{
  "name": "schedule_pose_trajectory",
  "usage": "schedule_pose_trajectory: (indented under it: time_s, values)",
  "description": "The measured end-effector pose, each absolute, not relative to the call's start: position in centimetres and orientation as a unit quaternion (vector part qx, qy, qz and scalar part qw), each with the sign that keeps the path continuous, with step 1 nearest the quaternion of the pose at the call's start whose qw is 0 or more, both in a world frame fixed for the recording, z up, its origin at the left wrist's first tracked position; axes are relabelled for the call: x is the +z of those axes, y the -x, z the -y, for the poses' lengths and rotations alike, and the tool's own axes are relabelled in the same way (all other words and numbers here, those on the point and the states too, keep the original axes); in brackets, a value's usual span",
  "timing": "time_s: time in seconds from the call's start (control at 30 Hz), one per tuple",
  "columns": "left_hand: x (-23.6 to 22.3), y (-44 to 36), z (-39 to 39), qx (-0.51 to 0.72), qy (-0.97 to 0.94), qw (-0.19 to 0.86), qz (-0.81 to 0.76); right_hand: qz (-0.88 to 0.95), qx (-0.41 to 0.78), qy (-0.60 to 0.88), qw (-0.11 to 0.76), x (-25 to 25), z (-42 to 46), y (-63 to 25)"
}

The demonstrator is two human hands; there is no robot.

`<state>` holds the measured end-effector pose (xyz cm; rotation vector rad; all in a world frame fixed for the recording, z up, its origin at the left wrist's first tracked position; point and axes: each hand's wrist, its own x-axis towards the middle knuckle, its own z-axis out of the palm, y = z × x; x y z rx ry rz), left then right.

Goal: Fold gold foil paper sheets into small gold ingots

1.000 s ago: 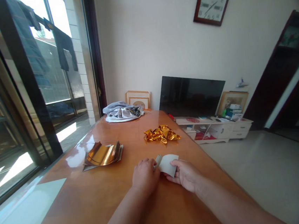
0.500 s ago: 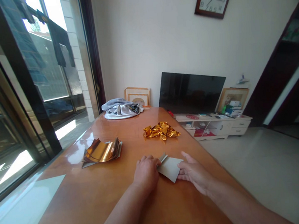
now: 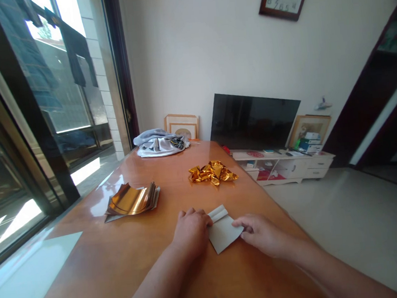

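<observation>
A sheet of pale paper (image 3: 224, 234) lies between my hands over the wooden table (image 3: 132, 267), its far edge folded into a narrow strip. My left hand (image 3: 192, 231) is closed at the paper's left edge, thumb against it. My right hand (image 3: 259, 232) pinches the paper's right corner between thumb and fingers. Beyond my hands sits a small pile of folded gold foil pieces (image 3: 213, 173). To the left is a curled stack of gold foil paper (image 3: 131, 200) with pale backing.
Grey cloth (image 3: 161, 142) is bunched at the table's far end. A pale sheet (image 3: 49, 271) covers the table's near left corner. Past the right edge stand a television (image 3: 255, 122) and a low white cabinet (image 3: 296, 167). Glass doors line the left side.
The paper has turned and been brought nearer, so its folded strip now faces the far side. My right hand opened somewhat, then closed on the right corner. The view has tilted slightly down.
</observation>
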<state>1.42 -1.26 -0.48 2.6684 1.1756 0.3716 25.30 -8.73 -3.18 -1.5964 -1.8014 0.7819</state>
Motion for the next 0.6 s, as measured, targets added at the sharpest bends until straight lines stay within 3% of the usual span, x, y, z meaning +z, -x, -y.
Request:
schedule_pose_trajectory:
  time_s: [0.2,0.6]
  values:
    - [0.1,-1.3,1.8,0.115,-0.908,0.093,-0.392,0.707,0.218,0.609,0.284,-1.7,8.6,-25.9]
    - [1.8,-1.4,2.7,0.111,-0.894,0.139,-0.411,0.732,0.235,0.562,0.305,-0.6,4.2,-25.7]
